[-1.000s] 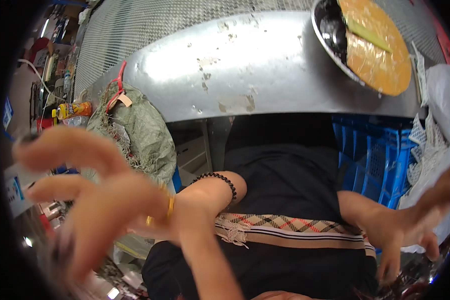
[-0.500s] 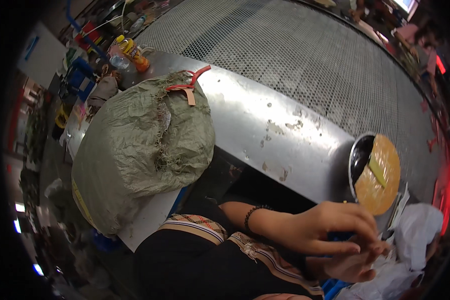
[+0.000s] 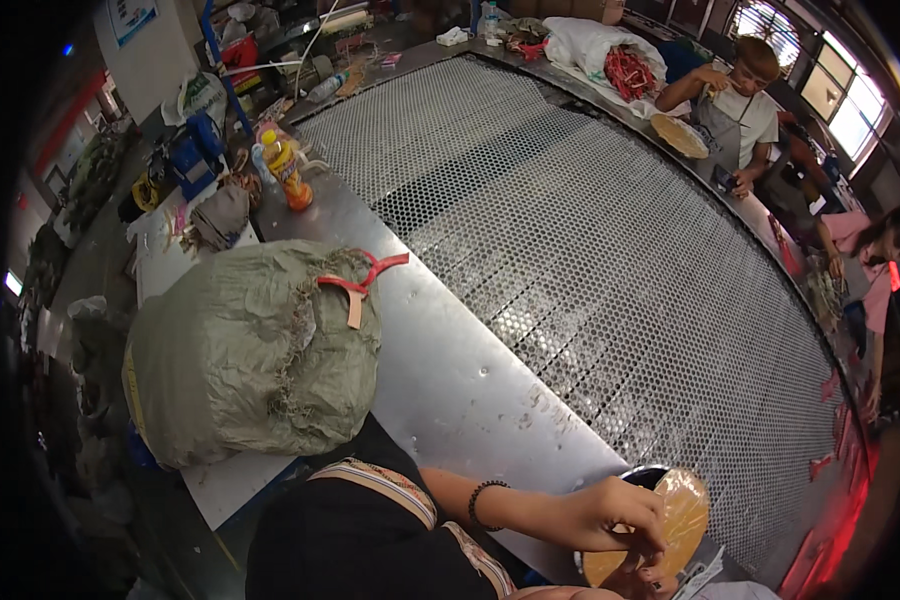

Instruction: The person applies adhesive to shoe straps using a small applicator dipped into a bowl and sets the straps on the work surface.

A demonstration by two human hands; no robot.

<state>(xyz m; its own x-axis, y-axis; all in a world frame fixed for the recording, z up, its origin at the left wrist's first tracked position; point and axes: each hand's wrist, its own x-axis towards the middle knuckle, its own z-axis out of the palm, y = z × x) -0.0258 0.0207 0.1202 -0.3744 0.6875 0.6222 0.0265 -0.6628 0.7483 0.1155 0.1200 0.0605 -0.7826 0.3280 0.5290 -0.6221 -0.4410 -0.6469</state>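
Observation:
My left hand (image 3: 618, 515), with a dark bead bracelet on the wrist, reaches over the near edge of a metal bowl (image 3: 642, 477). Its fingers are curled into a pinch, and whatever lies between them is too small to make out. Just below, my right hand (image 3: 642, 583) shows only partly at the lower edge, fingers bent close to the left fingertips. A round amber disc (image 3: 688, 505) with a shiny surface covers part of the bowl, behind my hands. To the left stands a large, stuffed green woven sack (image 3: 240, 350) with a red tie (image 3: 370, 270) at its top.
A metal ledge (image 3: 450, 370) borders a wide perforated mesh surface (image 3: 570, 260). An orange drink bottle (image 3: 288, 172) stands beyond the sack. Across the mesh, a person (image 3: 740, 110) sits near a white sack (image 3: 595, 45) of red strips; another person in pink (image 3: 865, 250) works at right.
The view has swung up, bringing the far side and the people into sight. My hands stay close together and now overlap the amber disc. The yellow strip on the disc no longer shows.

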